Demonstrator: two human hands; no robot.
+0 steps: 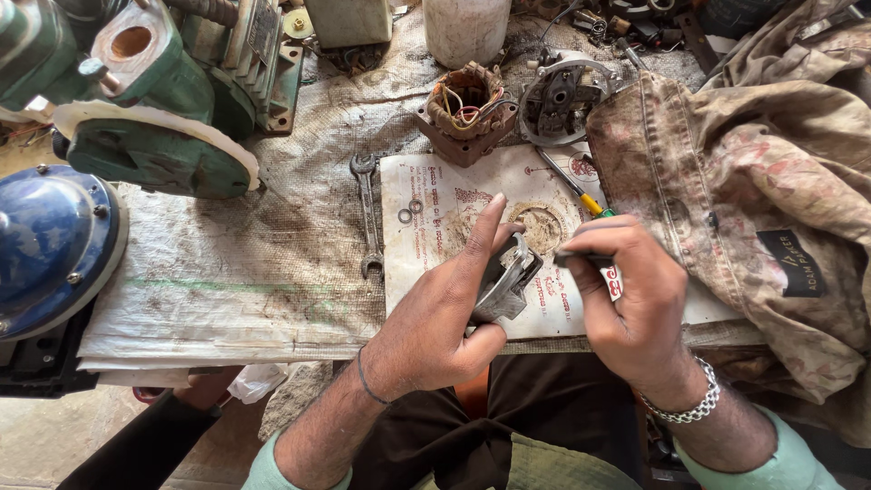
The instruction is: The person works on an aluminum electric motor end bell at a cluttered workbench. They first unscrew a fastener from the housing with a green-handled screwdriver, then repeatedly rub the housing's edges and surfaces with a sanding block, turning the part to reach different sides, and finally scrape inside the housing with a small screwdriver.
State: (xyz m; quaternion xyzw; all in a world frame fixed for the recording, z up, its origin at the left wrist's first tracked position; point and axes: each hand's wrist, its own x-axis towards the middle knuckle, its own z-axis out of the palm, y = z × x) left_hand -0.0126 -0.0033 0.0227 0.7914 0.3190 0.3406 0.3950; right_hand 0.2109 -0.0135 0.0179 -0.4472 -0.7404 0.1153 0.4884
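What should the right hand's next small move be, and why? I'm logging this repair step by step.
Probably bring the tool tip onto the metal part: the left hand holds that part up over the paper sheet, and the right hand grips the tool, its tip just beside the part.

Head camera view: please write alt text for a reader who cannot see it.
A person's left hand holds a small grey metal part while the right hand works on it with a thin dark tool, above a stained printed paper sheet. A steel spanner lies on the left, dirty cloth on the right.
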